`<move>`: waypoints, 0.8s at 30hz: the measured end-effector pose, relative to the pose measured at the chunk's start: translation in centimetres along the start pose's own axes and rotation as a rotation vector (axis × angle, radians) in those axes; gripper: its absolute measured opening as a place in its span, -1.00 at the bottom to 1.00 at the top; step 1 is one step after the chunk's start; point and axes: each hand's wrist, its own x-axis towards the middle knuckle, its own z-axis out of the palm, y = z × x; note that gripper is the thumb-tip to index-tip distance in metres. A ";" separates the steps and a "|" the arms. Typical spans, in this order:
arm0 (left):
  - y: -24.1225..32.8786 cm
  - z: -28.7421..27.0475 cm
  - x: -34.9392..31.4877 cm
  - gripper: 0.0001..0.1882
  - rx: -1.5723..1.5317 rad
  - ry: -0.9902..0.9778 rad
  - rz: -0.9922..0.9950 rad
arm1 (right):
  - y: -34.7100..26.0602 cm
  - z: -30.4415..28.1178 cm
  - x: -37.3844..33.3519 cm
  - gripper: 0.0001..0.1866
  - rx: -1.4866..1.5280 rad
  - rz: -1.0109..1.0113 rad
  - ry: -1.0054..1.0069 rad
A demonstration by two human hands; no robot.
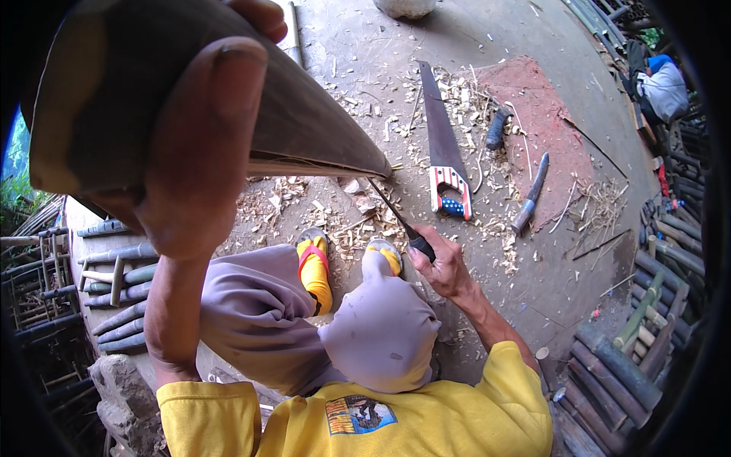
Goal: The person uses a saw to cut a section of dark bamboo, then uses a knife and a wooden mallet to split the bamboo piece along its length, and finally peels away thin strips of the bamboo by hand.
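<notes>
My left hand is raised close to the camera, wrapped round a thick bamboo tube. The tube slants away, its far end low over the ground in front of my feet. My right hand grips the black handle of a thin, narrow-bladed tool. Its dark blade points up and left, the tip meeting the lower edge of the tube's far end; whether it cuts in cannot be seen. A handsaw with a red, white and blue handle lies just beyond my right hand.
Wood chips litter the ground. On a reddish patch lie a black-handled tool and a curved, dark knife-like piece. Bamboo lengths are stacked at the right, more bamboo poles and a rock at the left.
</notes>
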 end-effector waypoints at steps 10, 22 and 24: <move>-0.2 -0.1 0.0 -0.44 0.010 -0.001 -0.015 | 0.3 -0.5 0.5 -0.65 -0.048 -0.044 -0.025; 0.5 -0.8 0.1 -0.39 0.047 -0.114 -0.100 | -0.6 -0.3 2.2 -0.68 0.004 0.015 -0.074; -0.1 -0.4 -0.1 -0.37 0.038 -0.137 -0.136 | -1.6 -0.3 3.0 -0.69 -0.001 -0.122 0.001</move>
